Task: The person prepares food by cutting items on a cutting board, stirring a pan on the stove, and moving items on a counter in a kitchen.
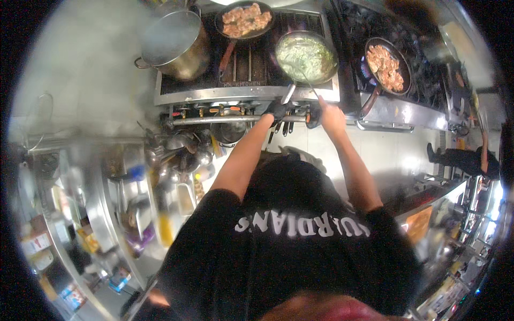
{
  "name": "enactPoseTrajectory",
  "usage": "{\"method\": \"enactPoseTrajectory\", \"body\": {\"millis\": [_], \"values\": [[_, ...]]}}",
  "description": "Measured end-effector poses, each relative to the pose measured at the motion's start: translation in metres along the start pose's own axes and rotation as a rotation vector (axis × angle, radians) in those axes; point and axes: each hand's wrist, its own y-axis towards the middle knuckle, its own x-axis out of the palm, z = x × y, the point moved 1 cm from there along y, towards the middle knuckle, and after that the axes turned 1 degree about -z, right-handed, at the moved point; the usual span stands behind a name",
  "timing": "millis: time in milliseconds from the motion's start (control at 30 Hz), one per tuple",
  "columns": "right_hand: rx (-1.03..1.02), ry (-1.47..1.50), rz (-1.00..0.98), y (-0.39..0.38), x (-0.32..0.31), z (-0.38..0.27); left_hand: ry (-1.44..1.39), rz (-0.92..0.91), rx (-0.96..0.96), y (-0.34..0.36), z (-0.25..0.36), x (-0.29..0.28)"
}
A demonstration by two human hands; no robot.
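Two bare forearms (247,155) reach to the front edge of the stove (198,97). The left hand (276,111), in a dark covering — glove or cloth, it is hard to tell — appears clasped on the metal handle (288,94) of the sauce pan (332,69). The right hand (333,120) is closed round a thin utensil (309,81), whose far end dips into pale, green-flecked sauce (300,52). From that pan, the left hand sits at seven o'clock, the right at five. To stir well, the left should hold the pan level while the utensil sweeps the whole base and edge — slow, full circles would probably stop the sauce catching.

At nine o'clock stands a tall steaming pot (188,67); at ten, a frying pan (263,31) of meat-like pieces (245,20). At three, a second frying pan (405,77) bears similar food (385,67), with blue flame (365,68) at its left. Farther off, at four, is a person in dark clothing (460,159).
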Motion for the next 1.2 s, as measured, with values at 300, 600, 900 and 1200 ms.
{"method": "enactPoseTrajectory", "body": {"millis": [300,600,900,1200], "values": [[0.098,0.003,0.046,-0.004,-0.01,0.016,-0.037,-0.084,0.018,-0.006,0.017,0.002],[0.058,0.232,0.231,0.075,0.01,0.007,-0.07,0.246,0.165,0.021,-0.015,0.025],[0.209,0.246,0.302,0.073,0.016,0.029,-0.957,-0.199,0.064,-0.034,0.014,0.023],[0.158,0.255,0.119,0.022,0.011,0.051,-1.925,-0.329,-0.207,-0.079,0.022,0.057]]}}
